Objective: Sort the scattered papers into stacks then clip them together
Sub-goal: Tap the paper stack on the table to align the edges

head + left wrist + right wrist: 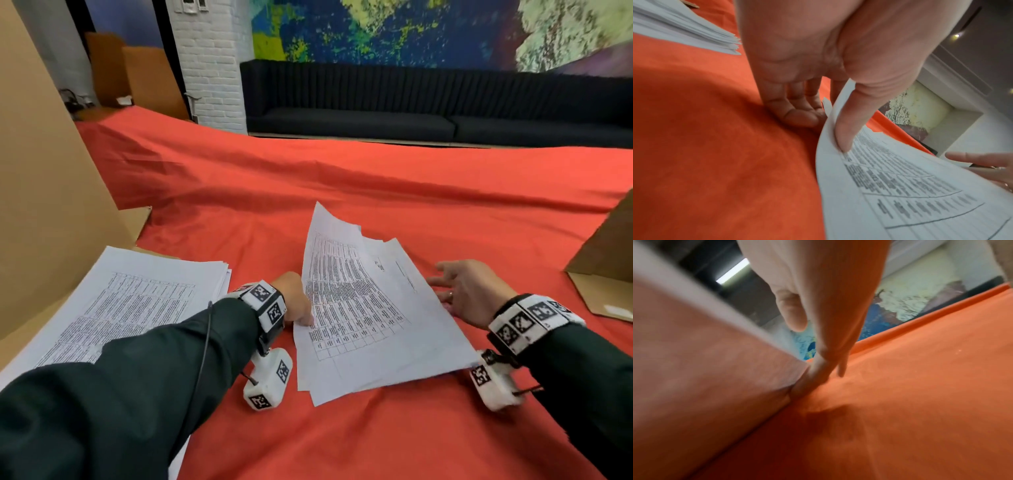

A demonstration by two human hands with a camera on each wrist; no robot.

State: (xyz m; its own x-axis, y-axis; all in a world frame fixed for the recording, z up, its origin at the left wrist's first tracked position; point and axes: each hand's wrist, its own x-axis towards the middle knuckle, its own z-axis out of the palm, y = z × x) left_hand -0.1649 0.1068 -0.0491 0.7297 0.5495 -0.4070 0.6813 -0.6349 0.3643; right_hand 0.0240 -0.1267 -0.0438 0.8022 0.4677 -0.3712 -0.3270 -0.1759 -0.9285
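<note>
A loose bundle of printed sheets (363, 308) lies fanned on the red cloth (342, 192), its left side lifted. My left hand (301, 308) pinches the bundle's left edge; in the left wrist view the thumb (849, 123) lies on the top sheet (910, 194) and the fingers (797, 112) reach beneath. My right hand (459, 287) has straight, spread fingers against the bundle's right edge; its fingertips (818, 374) touch where the sheets (705, 353) meet the cloth. A thicker stack of printed papers (137, 301) (684, 27) lies to the left.
A tall cardboard panel (44, 192) stands at the left behind the stack. More cardboard (603, 260) sits at the right edge. Wrinkled red cloth stretches far ahead. A dark sofa (411, 102) lines the back wall.
</note>
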